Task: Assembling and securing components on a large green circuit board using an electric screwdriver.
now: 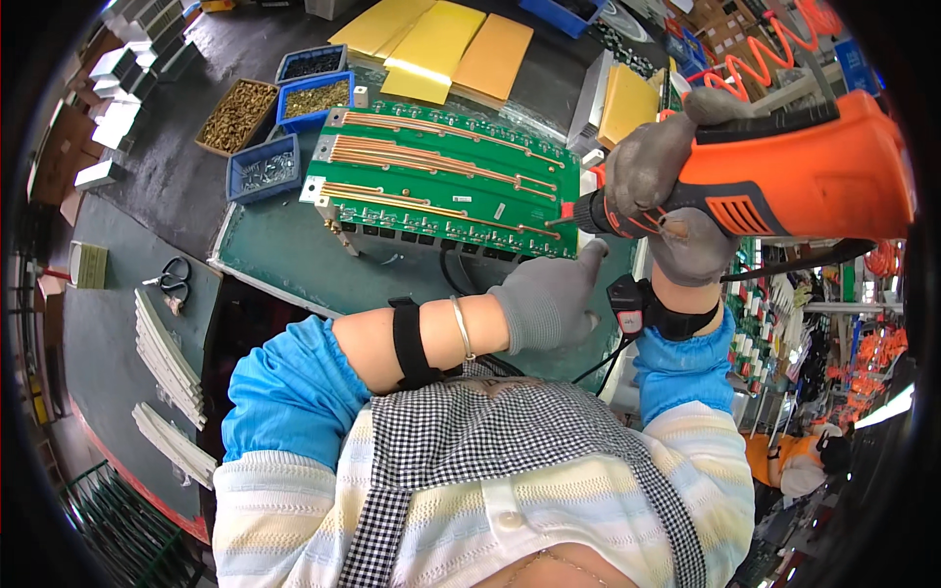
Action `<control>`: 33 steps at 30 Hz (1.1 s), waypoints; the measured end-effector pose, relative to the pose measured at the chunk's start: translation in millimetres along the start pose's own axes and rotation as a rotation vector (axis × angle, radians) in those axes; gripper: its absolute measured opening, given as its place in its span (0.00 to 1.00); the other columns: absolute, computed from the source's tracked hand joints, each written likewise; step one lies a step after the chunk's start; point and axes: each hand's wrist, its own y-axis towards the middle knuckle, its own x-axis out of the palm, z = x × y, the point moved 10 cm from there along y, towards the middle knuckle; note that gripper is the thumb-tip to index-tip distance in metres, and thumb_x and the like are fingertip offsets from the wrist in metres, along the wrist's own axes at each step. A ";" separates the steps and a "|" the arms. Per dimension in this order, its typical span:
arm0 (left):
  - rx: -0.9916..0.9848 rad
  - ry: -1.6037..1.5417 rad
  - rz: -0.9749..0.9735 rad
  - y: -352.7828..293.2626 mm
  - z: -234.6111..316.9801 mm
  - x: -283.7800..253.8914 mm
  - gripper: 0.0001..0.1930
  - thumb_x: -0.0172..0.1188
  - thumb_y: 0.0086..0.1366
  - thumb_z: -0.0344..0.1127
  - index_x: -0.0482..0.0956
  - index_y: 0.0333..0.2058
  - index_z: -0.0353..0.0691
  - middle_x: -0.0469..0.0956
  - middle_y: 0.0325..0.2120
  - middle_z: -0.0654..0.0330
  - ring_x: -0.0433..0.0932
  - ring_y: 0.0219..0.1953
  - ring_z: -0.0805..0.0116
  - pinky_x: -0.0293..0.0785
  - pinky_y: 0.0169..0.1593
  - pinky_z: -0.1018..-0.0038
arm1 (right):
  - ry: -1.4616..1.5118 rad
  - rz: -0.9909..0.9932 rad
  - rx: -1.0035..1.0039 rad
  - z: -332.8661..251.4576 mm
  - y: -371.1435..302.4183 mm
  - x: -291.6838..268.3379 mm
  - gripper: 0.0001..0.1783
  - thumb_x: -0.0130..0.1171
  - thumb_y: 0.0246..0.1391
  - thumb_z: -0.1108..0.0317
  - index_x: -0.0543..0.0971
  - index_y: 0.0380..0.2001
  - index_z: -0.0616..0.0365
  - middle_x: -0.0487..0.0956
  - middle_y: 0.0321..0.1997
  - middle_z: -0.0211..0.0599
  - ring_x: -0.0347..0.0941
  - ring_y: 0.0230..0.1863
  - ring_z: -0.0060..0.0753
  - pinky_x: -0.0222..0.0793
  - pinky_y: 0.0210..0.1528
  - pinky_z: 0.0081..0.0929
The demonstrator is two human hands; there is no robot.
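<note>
One gloved right hand [651, 169] grips the power driver [784, 167], seemingly fastening the green board [431, 190], next needing steady pressure; the left hand [549, 304] is unclear in its hold.

A dark, flat-topped workbench [162, 201] adjoined a smooth green work surface [284, 245]. A grey, red-edged table [103, 333] stood at left; a green, metal-framed rack [123, 514] was located at lower left. Brown cardboard boxes [725, 29] occupied the upper right. A white, elongated light [887, 407] shone at lower right.
</note>
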 end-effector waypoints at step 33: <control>0.151 0.411 0.364 -19.4 -13.5 -91.8 0.25 0.68 0.43 0.39 0.75 0.43 0.41 0.75 0.31 0.55 0.75 0.33 0.56 0.72 0.34 0.66 | 0.186 0.873 -0.261 -87.1 -140.9 -122.9 0.19 0.61 0.43 0.61 0.64 0.31 0.59 0.58 0.25 0.27 0.57 0.28 0.21 0.60 0.37 0.22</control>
